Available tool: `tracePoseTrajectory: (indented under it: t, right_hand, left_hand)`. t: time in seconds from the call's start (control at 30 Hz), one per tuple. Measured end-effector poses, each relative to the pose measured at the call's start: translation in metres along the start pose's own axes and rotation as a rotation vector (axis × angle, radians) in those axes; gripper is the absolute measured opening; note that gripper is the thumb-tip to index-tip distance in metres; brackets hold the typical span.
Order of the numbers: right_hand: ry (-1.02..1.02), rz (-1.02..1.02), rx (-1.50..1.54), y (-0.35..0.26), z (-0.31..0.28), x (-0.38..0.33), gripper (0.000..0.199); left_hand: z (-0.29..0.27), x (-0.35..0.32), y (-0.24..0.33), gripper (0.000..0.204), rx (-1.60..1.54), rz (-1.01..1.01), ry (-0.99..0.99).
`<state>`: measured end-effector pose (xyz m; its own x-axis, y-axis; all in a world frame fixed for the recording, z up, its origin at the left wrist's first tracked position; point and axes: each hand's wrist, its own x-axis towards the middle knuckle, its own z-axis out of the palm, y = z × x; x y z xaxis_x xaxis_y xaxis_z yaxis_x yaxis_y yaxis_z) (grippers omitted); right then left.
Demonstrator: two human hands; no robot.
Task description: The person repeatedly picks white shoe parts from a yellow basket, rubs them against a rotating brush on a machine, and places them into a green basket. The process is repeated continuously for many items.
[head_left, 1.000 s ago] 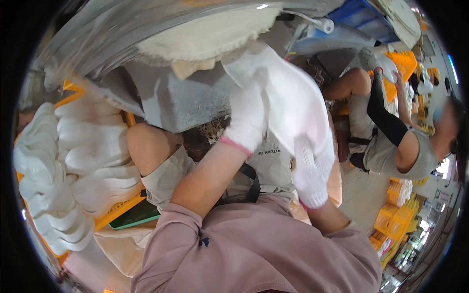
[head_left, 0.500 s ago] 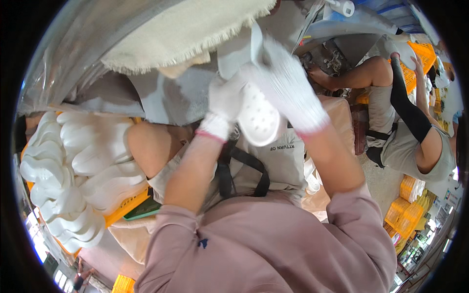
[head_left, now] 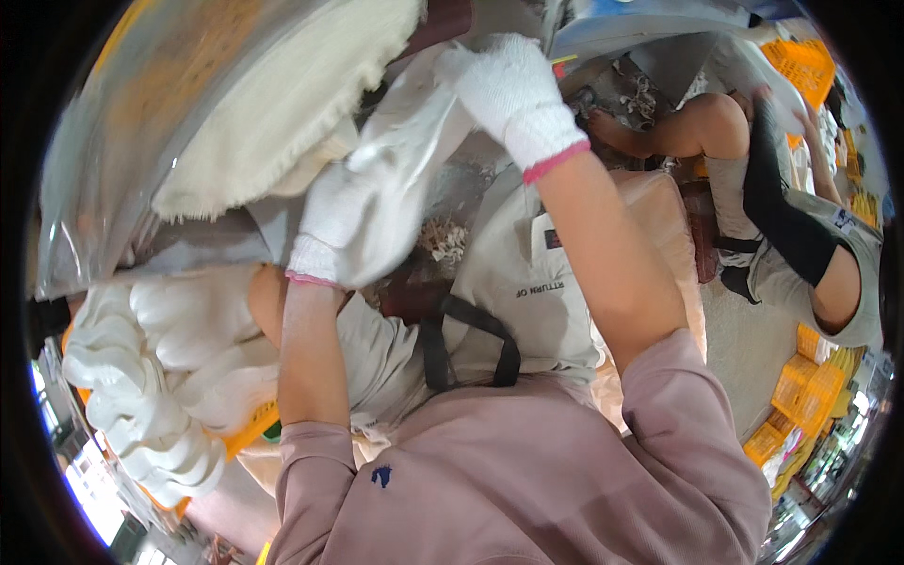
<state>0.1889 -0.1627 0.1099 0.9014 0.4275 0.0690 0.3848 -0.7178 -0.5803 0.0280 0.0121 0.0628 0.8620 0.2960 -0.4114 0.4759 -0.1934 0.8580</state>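
Note:
A white clog (head_left: pixel 414 132) is stretched between my two hands, tilted, close beside a fringed cream cloth wheel (head_left: pixel 292 104). My left hand (head_left: pixel 330 212), in a white knit glove with a pink cuff, is closed around its near end. Higher up and to the right, my right hand (head_left: pixel 513 89), gloved the same way, grips the far end. Motion blurs the clog's outline, and the fingers are partly hidden. Whether the clog touches the wheel I cannot tell.
At left, white clogs (head_left: pixel 141 367) are heaped in an orange crate (head_left: pixel 250 428). A clear plastic sheet (head_left: pixel 104 179) hangs at upper left. Pale scraps (head_left: pixel 443 240) lie beyond my lap. A co-worker's bent leg (head_left: pixel 716 127) and black-sleeved arm (head_left: pixel 786 202) are at right, near orange crates (head_left: pixel 800 391).
The clog has turned, so its holed top no longer faces me. My left hand has moved left and down; my right hand has shifted up and left. The view has also shifted.

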Motion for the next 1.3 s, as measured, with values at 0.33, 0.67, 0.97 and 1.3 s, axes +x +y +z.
tracePoseTrajectory:
  t: [0.33, 0.67, 0.97, 1.3]
  right_hand:
    - [0.058, -0.701, -0.606, -0.018, -0.046, -0.127, 0.043]
    - [0.034, -0.549, -0.194, -0.061, 0.041, -0.138, 0.041]
    - [0.169, -0.473, -0.028, -0.080, 0.048, -0.112, 0.027]
    - [-0.342, -0.123, 0.487, -0.069, 0.037, -0.137, 0.058]
  left_hand:
    - [0.073, 0.027, 0.020, 0.034, -0.967, -0.054, -0.190]
    - [0.029, 0.008, -0.007, 0.055, -1.378, 0.118, 0.242]
    - [0.035, 0.010, -0.026, 0.035, -0.641, 0.452, 0.252]
    - [0.026, 0.016, -0.019, 0.062, -1.488, -0.032, -0.128]
